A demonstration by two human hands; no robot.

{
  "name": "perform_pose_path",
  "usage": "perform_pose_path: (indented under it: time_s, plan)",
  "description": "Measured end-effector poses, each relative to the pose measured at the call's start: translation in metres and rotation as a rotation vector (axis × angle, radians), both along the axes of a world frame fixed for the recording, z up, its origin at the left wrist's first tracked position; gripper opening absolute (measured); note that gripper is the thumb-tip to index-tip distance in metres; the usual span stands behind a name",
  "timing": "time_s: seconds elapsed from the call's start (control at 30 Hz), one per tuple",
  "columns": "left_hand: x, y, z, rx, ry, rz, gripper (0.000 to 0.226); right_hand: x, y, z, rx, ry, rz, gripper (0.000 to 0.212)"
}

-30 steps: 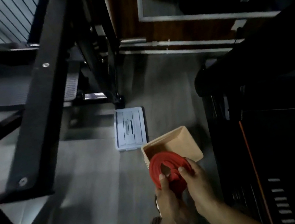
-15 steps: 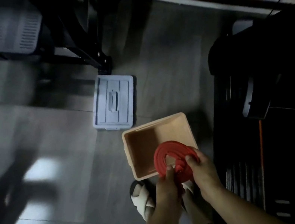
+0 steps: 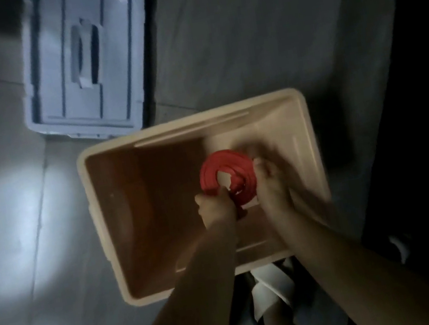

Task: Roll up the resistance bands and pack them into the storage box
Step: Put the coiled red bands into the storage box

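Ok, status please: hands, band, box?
Left hand, right hand grip the coiled band. Band over the open box, not released. Lid off, beyond it; nothing in the way.

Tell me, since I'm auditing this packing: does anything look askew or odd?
Mildly: the band is coiled unevenly, its inner turns bunched and a bit hanging low by the left hand. Right hand grips it too, over the box. The lid lies apart on the floor.

Matt beige plastic storage box [image 3: 300, 118], smooth red rubbery band [image 3: 239, 163], grey plastic lid [image 3: 49, 76], glossy floor tiles [image 3: 18, 225].
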State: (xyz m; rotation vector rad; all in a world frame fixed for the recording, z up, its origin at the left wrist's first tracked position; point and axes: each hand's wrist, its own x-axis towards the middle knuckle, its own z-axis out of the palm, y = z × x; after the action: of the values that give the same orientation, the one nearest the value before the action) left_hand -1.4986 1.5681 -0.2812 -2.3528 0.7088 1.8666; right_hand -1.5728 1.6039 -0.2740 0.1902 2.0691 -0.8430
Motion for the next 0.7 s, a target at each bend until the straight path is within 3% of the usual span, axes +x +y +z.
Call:
perform_pose_path:
  time_s: [0.2,0.37,0.47,0.7]
  plan:
    - [-0.017,-0.004,-0.047,-0.061,0.036,0.097,0.042,-0.007,-0.004,-0.055,-0.042,0.017,-0.198,0.030]
    - [-0.026,-0.005,-0.049,-0.026,0.049,0.148,0.034,-0.012,-0.019,-0.056,-0.053,-0.151,-0.498,0.022]
    - [-0.030,-0.009,-0.052,-0.043,0.002,0.133,0.037,-0.014,-0.030,-0.055,-0.020,-0.184,-0.647,0.033]
    - [-0.046,-0.009,-0.062,-0.045,-0.098,0.060,0.046,-0.011,-0.038,-0.063,0.007,-0.105,-0.662,0.034]
